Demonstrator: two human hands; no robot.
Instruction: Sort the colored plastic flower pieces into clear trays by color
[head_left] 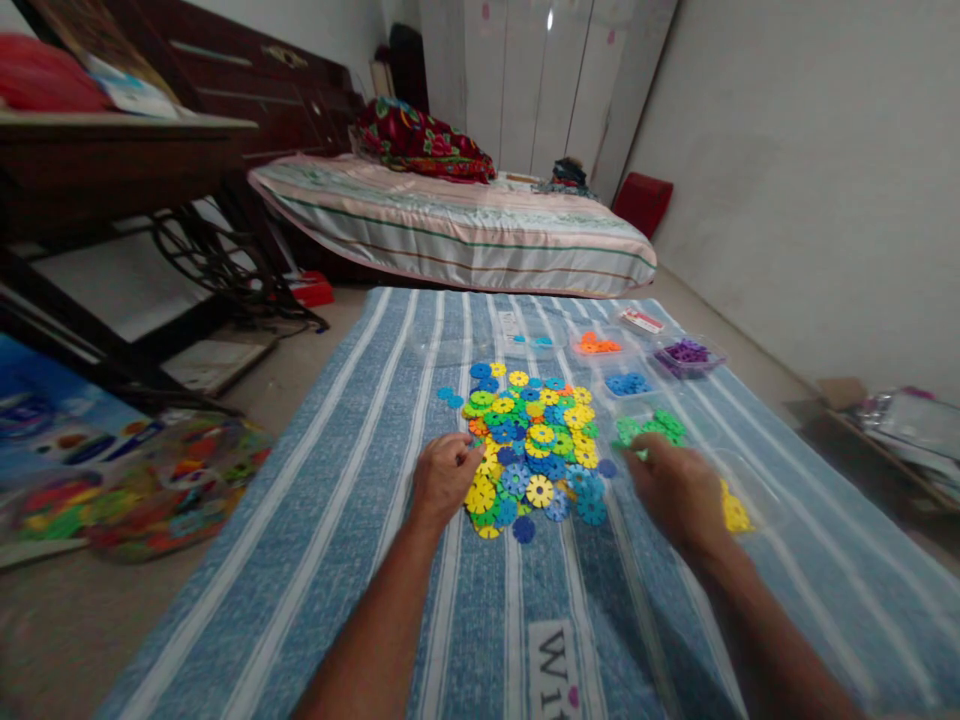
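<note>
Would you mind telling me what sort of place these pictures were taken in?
Most likely a bedroom in a home: a bed with a striped cover, pale wardrobe doors behind it, and a striped mat on the floor where both hands sort a pile of colourful plastic discs.

A heap of flat, notched plastic discs (pixel 529 440), blue, yellow and green, lies spread on the striped mat.

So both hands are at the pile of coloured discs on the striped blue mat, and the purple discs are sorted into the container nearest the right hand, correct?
Not quite. The head view shows both the left hand and right hand at the pile of coloured discs on the striped blue mat, but the discs nearest the right hand are the green discs. The purple discs sit in the farthest container.
</note>
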